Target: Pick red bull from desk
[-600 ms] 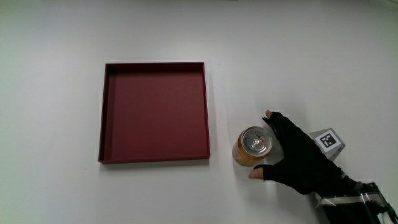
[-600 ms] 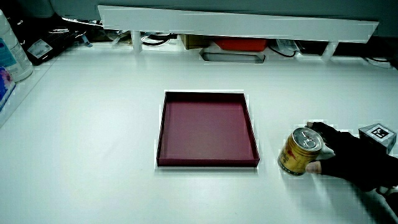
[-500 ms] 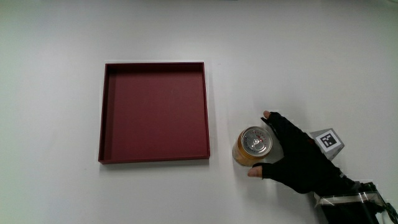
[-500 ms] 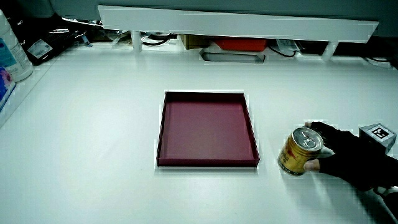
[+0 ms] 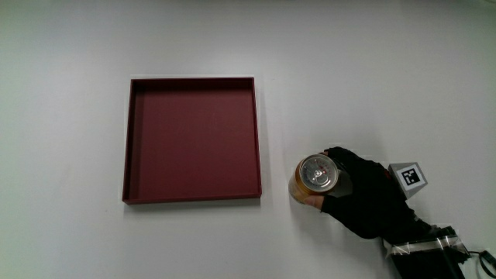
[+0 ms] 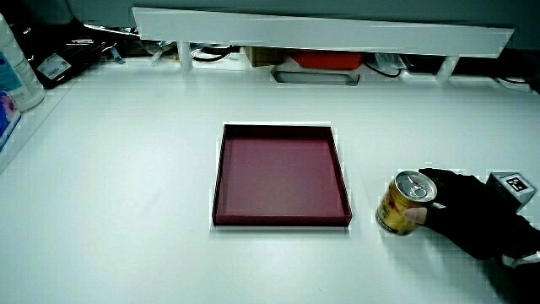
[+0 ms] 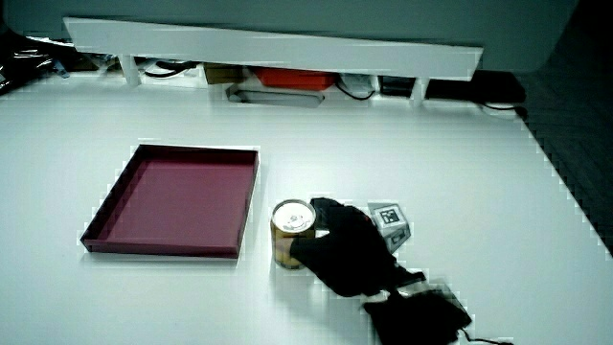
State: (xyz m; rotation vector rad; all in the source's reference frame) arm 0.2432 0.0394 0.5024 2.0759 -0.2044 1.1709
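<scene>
A gold can with a silver top (image 5: pixel 314 177) stands upright on the white table, beside the dark red tray (image 5: pixel 132 139). In both side views the can (image 6: pixel 402 203) (image 7: pixel 291 233) rests on the table surface. The black-gloved hand (image 5: pixel 335 186) wraps its fingers and thumb around the can's side, away from the tray. The patterned cube (image 5: pixel 411 175) sits on the back of the hand. The glove hides part of the can's side.
The dark red tray (image 6: pixel 281 221) is square, shallow and holds nothing. A low white partition (image 6: pixel 321 29) runs along the table's edge farthest from the person, with cables and boxes under it. A bottle (image 6: pixel 15 72) stands at the table's edge.
The fingers have closed around the can; earlier they stood spread beside it. The can has not left the table.
</scene>
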